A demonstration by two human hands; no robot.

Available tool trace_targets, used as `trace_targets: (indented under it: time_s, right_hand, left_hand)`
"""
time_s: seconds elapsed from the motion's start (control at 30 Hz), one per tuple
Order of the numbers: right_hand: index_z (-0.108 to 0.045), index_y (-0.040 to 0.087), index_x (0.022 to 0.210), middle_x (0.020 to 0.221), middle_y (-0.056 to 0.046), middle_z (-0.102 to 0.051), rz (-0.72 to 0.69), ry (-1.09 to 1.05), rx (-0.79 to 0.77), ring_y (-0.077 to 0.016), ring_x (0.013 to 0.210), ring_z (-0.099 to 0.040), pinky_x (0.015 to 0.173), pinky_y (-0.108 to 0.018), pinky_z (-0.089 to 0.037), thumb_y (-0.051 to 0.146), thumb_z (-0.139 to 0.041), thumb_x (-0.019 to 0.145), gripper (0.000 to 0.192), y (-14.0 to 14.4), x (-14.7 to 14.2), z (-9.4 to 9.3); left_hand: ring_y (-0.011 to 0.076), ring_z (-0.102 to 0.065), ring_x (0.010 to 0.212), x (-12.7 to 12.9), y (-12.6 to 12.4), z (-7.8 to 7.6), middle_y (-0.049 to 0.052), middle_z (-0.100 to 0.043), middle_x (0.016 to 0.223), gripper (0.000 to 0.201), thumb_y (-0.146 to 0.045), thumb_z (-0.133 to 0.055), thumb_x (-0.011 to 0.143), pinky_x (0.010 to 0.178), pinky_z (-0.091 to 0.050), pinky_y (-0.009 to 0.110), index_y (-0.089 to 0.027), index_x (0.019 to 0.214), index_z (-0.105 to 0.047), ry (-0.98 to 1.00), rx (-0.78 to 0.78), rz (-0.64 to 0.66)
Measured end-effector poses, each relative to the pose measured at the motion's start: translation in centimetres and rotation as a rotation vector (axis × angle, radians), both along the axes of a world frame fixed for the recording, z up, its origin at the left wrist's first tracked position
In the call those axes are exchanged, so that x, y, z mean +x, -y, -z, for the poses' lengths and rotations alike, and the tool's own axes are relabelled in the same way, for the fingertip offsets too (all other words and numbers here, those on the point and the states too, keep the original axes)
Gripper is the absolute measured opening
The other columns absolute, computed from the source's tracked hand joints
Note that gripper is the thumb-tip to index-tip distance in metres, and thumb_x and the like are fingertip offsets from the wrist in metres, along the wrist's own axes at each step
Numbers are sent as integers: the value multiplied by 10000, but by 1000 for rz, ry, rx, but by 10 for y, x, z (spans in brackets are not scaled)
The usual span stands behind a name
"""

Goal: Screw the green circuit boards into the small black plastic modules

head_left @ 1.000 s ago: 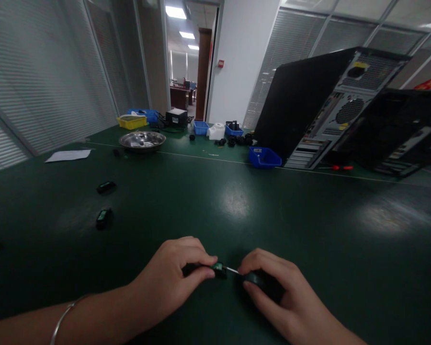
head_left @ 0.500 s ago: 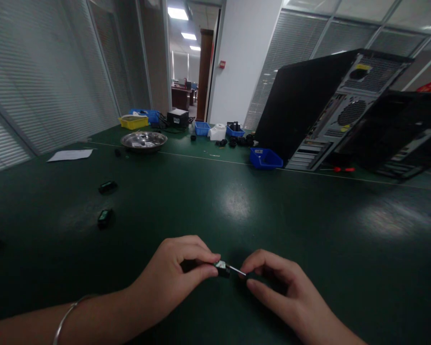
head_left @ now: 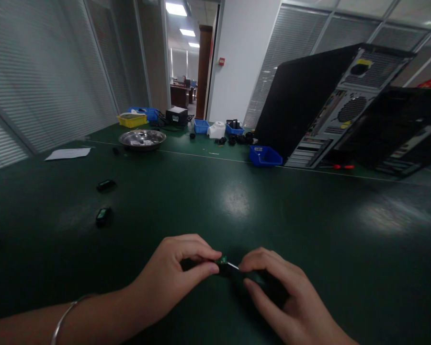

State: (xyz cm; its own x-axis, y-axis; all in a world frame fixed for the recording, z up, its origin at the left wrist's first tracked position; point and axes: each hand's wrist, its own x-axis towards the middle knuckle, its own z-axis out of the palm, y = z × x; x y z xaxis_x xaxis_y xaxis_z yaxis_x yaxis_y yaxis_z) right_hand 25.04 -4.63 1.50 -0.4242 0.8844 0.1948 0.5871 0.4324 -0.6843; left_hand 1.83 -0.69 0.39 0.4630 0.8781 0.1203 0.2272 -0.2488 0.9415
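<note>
the left hand (head_left: pixel 181 262) is nearly closed, thumb and fingers pinching a small black part with a green board (head_left: pixel 222 260); the end facing the right hand (head_left: pixel 285 287) sits clear of the fingertips, seemingly to give access. the right hand is loosely curled around a tool, its thin metal shaft (head_left: pixel 233 265) angled toward that end; whether the tip touches, i cannot tell. gripping low over the surface (head_left: pixel 187 201) probably steadies both. two similar parts (head_left: pixel 103 216) lie beyond the left hand, leaving working room.
</note>
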Motion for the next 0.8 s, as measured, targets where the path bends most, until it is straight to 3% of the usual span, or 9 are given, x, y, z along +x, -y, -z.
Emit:
trace_targets:
  time_s: [0.1, 0.27, 0.47, 0.8]
  right_hand:
    - [-612, 231, 976, 947, -55, -693, 8, -56, 35, -213, 875, -675, 772, -327, -545, 176, -538, 920, 108, 0, 1, 0]
    - [-642, 232, 961, 911, -51, -711, 84, -202, 118, -204, 836, -693, 718, -275, -557, 188, -575, 910, 94, -3, 1, -2]
    - [-650, 242, 982, 916, -30, -716, 127, -209, 59, -190, 849, -696, 699, -250, -550, 213, -580, 920, 98, -5, 2, 2]
    - [-630, 252, 1039, 959, -26, -699, 89, -141, -6, -193, 897, -681, 756, -273, -543, 236, -546, 955, 120, -5, 6, 7]
  left_hand:
    - [166, -655, 784, -1, 0, 0, 26, -705, 883, 160, -130, -683, 824, 700, -501, 273, -195, 957, -746, -17, 35, 3]
    - [173, -634, 869, -3, 3, -2, 16, -683, 923, 138, -96, -654, 835, 787, -478, 295, -193, 931, -671, -103, 117, 127]
    - [182, -603, 946, -5, 4, -4, 11, -676, 976, 212, -43, -619, 839, 875, -422, 331, -213, 959, -663, -191, 244, 238]
    - [208, -563, 1029, -6, 5, -3, 38, -626, 1102, 350, -15, -576, 830, 911, -418, 359, -231, 1104, -612, -232, 300, 200]
